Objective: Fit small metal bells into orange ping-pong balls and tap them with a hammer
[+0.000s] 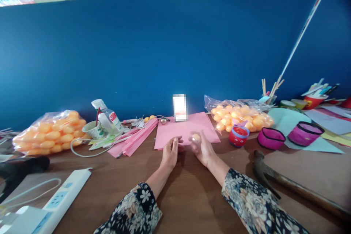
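Note:
My right hand (204,150) is over the front right of a pink paper sheet (189,126), slightly smeared by motion. A small pale round ball (196,138) sits at its cupped fingers. To its left, my left hand (171,151) is at the sheet's front edge, fingers loosely curled and apart, with nothing visible in them. A gap separates the two hands. Behind them an upright white rectangle (180,108), its face pixelated, stands on the sheet. A small shiny metal object (163,120) lies at the sheet's left edge.
Clear bags of orange balls lie left (55,133) and right (236,115). Pink strips (139,137), a bottle (109,117) and a patterned cup (94,129) are left. A red cup (238,137), magenta pouches (271,139) and a hammer (296,186) are right. A power strip (68,190) lies front left.

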A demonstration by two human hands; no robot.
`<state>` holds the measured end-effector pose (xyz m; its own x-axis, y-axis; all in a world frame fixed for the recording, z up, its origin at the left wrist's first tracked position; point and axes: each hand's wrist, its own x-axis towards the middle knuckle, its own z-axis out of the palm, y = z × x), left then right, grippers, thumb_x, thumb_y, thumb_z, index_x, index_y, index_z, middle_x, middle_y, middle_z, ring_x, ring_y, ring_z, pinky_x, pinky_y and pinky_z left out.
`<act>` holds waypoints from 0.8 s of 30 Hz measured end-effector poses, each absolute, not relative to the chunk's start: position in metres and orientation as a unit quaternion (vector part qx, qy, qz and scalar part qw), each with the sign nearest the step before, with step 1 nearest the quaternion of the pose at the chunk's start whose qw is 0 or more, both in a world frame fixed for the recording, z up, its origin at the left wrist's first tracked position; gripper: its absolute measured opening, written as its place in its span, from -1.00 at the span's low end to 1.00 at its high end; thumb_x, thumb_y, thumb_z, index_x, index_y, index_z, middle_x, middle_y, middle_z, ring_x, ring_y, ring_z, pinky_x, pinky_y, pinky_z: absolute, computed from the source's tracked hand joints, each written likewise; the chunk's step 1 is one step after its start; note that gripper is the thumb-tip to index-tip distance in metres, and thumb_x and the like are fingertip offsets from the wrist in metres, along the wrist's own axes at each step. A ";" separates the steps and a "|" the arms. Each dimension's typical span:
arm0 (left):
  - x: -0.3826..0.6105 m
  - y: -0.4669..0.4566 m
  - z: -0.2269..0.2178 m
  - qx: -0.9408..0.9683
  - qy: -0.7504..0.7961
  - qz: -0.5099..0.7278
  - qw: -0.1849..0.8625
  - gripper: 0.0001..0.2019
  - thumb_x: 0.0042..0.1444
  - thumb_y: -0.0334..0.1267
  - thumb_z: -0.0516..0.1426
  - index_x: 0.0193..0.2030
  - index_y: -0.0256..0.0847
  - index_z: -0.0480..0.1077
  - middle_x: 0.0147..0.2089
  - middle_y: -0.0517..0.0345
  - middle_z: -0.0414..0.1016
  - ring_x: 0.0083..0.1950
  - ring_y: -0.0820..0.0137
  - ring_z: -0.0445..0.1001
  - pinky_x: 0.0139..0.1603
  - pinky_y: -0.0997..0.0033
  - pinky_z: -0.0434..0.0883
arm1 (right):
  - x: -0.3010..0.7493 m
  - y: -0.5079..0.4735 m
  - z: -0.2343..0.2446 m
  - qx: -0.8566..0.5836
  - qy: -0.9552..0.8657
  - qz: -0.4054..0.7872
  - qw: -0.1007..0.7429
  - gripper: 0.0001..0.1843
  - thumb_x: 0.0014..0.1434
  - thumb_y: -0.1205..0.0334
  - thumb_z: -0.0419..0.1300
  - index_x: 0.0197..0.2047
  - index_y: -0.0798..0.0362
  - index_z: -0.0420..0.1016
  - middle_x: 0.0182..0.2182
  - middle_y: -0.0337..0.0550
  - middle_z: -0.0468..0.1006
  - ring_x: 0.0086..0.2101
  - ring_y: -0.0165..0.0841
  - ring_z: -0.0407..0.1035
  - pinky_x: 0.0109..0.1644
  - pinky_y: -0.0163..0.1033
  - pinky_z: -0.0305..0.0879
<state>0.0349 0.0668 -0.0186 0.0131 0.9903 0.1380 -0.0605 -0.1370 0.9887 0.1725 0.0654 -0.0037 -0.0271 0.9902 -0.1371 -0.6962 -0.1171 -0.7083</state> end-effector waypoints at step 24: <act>0.037 0.065 -0.019 0.555 0.434 0.516 0.487 -0.55 0.06 0.04 0.00 -0.06 -0.28 0.34 -0.25 0.03 0.47 -0.40 0.43 0.47 -0.39 0.42 0.43 | 0.167 0.064 -0.010 -0.299 -0.289 0.668 0.616 -0.70 0.04 -0.02 0.14 -0.28 0.03 0.41 -0.50 -0.26 0.48 -0.60 -0.51 0.26 -0.61 -0.44 0.12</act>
